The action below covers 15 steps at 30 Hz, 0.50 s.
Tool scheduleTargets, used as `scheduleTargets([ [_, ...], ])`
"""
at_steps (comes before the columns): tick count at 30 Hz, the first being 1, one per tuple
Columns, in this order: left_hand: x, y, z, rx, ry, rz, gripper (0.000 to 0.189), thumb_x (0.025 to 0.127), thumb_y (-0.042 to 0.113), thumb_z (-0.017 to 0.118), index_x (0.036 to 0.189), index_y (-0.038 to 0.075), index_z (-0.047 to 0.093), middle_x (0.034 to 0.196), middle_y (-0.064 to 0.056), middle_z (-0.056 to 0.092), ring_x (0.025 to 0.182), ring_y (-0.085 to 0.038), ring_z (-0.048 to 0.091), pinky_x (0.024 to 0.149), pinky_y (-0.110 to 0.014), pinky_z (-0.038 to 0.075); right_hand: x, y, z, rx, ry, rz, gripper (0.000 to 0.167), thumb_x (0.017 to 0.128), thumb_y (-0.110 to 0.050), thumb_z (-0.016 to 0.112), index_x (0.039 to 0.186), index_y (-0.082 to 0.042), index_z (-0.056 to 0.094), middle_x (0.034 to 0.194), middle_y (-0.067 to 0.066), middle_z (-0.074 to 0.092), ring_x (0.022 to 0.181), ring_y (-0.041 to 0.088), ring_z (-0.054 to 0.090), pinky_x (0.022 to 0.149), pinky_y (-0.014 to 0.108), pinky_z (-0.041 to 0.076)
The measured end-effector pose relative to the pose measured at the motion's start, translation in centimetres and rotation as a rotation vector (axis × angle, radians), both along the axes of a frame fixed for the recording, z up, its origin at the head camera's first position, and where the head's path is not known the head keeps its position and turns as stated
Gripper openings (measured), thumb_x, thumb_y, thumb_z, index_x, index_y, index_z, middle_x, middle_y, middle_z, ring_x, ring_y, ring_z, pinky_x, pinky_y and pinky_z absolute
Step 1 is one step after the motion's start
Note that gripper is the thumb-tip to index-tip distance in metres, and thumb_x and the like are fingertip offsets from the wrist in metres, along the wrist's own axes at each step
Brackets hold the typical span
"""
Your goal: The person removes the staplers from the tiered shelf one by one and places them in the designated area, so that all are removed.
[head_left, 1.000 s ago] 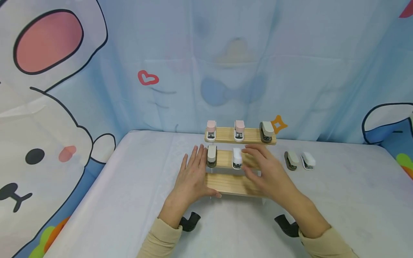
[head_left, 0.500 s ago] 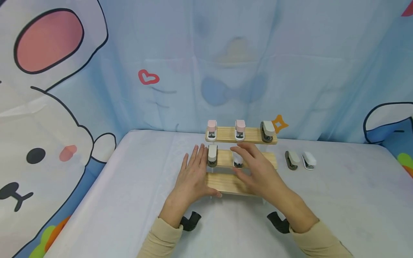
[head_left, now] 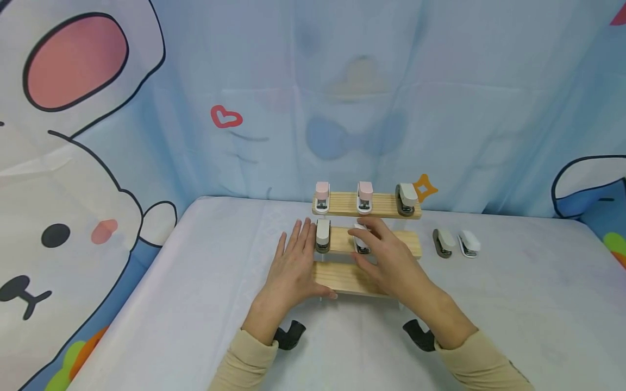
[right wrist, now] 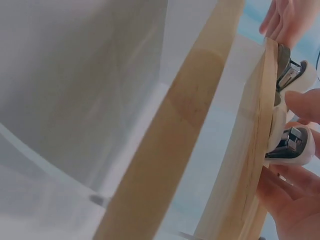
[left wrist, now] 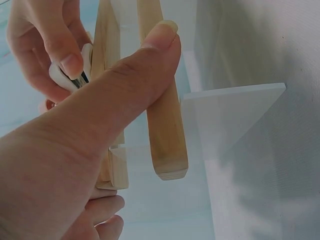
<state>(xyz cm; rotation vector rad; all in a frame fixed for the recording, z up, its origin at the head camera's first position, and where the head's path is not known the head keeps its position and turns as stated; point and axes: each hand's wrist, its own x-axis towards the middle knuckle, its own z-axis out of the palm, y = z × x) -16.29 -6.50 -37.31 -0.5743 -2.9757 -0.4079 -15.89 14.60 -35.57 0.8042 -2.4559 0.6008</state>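
My right hand (head_left: 391,260) curls its thumb and fingers round a small white stapler (head_left: 361,245) on the middle wooden shelf (head_left: 340,239). In the right wrist view this stapler (right wrist: 295,145) sits between thumb and fingers, touching the shelf edge. My left hand (head_left: 290,271), fingers straight, lies along the stand's left side. Its thumb (left wrist: 135,75) rests across the front of the bottom shelf (head_left: 342,276). Close by the left fingertips stands a cream stapler with a dark base (head_left: 323,235).
The top shelf (head_left: 383,203) bears two pink staplers (head_left: 364,196) and a cream one with a dark base (head_left: 407,198). On the white cloth at right lie a dark-based stapler (head_left: 443,243) and a white stapler (head_left: 469,244). A printed curtain (head_left: 274,65) hangs behind.
My right hand has moved left from beside the white stapler and closed round it. The stapler now sits slightly turned. My left hand stays in place.
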Motion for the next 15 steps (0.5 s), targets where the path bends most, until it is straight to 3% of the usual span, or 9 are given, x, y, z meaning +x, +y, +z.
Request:
scheduleTargets([
  [7, 0.06, -0.03, 0.06, -0.005, 0.005, -0.001, 0.143, 0.055, 0.064, 0.089, 0.159, 0.002, 0.011, 0.167, -0.013, 0.011, 0.156, -0.027, 0.004, 0.126, -0.052, 0.01, -0.12, -0.16, -0.19, -0.003, -0.026, 0.001, 0.038, 0.083, -0.003, 0.077, 0.118, 0.0, 0.063, 0.132, 0.019, 0.053, 0.114, 0.035, 0.062, 0.078, 0.042, 0.059],
  [15, 0.07, -0.1, -0.01, -0.013, 0.017, -0.005, 0.143, 0.055, 0.065, 0.088, 0.158, 0.001, 0.013, 0.167, -0.014, 0.012, 0.156, -0.029, 0.007, 0.125, -0.052, 0.012, 0.01, 0.02, -0.26, -0.014, -0.031, -0.008, 0.038, 0.083, 0.0, 0.076, 0.118, 0.0, 0.062, 0.132, 0.019, 0.054, 0.116, 0.035, 0.062, 0.082, 0.043, 0.059],
])
